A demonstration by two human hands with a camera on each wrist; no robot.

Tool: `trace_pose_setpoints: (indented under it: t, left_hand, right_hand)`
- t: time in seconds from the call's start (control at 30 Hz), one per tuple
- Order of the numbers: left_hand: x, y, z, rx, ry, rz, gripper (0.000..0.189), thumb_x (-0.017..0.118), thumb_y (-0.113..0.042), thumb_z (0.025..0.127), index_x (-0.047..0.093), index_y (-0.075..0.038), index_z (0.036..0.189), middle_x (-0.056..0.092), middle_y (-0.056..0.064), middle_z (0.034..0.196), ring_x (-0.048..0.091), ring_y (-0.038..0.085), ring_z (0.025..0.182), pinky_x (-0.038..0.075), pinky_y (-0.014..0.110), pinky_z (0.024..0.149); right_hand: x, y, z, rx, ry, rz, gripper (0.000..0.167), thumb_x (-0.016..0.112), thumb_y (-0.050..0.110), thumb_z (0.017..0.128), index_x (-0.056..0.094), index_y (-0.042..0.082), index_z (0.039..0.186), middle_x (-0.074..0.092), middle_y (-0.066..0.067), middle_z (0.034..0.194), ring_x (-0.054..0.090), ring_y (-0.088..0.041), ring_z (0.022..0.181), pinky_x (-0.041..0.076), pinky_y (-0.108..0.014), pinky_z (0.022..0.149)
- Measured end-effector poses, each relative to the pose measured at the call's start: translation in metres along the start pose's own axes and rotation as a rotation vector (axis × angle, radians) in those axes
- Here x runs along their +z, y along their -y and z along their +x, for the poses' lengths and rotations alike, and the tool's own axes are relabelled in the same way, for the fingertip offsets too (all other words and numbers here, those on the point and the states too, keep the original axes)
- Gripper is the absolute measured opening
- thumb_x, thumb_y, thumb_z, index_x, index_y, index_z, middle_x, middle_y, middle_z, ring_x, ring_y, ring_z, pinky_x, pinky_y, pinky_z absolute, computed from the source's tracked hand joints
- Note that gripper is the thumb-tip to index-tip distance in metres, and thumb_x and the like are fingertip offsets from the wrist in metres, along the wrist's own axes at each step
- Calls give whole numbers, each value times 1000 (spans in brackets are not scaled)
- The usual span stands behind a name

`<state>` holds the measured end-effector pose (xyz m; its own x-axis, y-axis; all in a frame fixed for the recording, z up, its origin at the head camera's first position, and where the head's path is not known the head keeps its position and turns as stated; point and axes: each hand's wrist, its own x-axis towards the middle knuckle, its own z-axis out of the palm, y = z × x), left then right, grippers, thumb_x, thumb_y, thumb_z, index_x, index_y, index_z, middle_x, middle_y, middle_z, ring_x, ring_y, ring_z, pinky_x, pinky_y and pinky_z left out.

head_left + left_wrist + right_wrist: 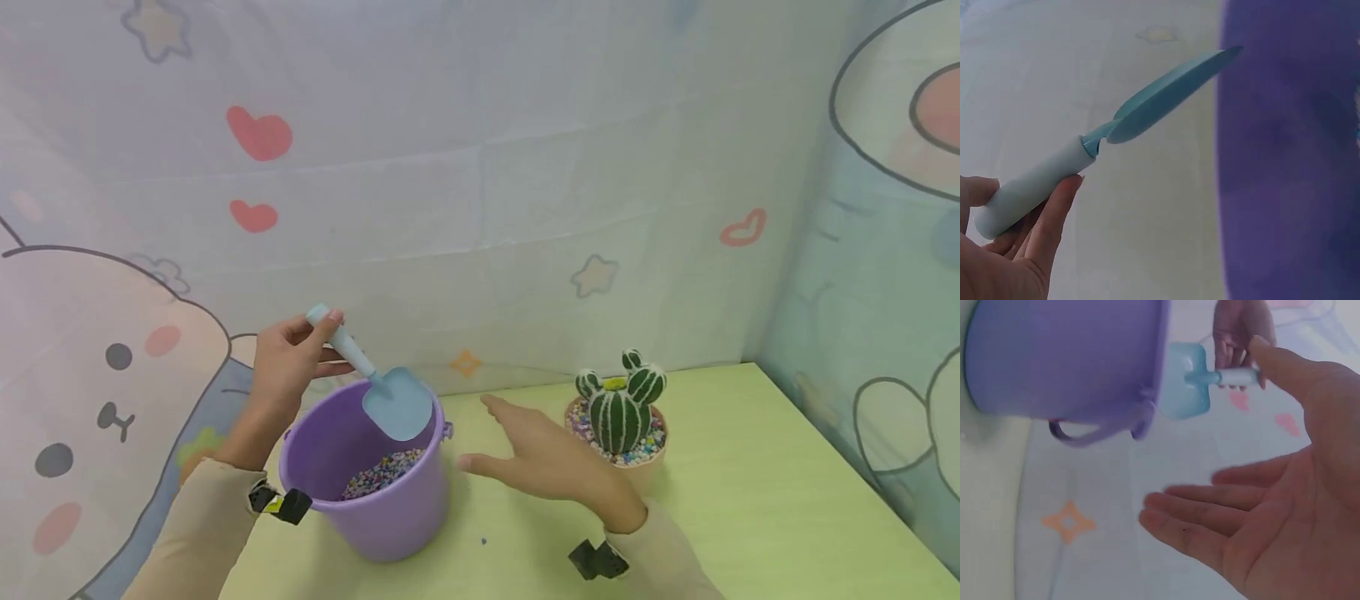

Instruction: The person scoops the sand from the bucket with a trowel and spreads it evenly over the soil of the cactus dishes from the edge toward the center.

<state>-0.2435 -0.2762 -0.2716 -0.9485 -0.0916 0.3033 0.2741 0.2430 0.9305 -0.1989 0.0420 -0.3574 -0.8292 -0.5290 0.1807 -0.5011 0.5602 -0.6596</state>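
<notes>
My left hand [288, 362] grips the pale handle of a light blue toy shovel [399, 404] between thumb and fingers. The shovel's blade tilts down over the mouth of a purple bucket [401, 521], which holds a low heap of small multicoloured pebbles [384, 473]. In the left wrist view the shovel [1166, 94] is seen edge-on, its blade bare. My right hand [547, 454] hovers between the bucket and a potted cactus [618, 421], fingers extended and thumb apart, holding nothing. In the right wrist view its palm [1285, 512] faces the bucket's side.
The cactus stands in a peach pot [645, 475] topped with coloured pebbles. One small dark pebble [483, 542] lies on the yellow-green table [765, 500]. A printed cloth backdrop [465, 167] rises behind the table and along its right side.
</notes>
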Motion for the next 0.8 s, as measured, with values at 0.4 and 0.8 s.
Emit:
trace_pose_setpoints:
  t: [0.4,0.8]
  left_hand:
    - [-13,26,18,-55,128,381,65,65,-53,102,64,3,134,73,27,118,81,15,82,71,37,77]
    - [-6,45,22,-16,227,652,58,62,-46,106,61,4,135,71,33,125,80,28,82,71,43,77]
  right_hand:
    - [45,11,46,-208,17,-28,95,69,67,93,24,25,165,41,-4,157,52,-18,140,53,-43,119]
    - [53,19,66,-53,53,-313,132,48,92,86,12,-7,165,17,-31,172,24,-38,162,38,-49,131]
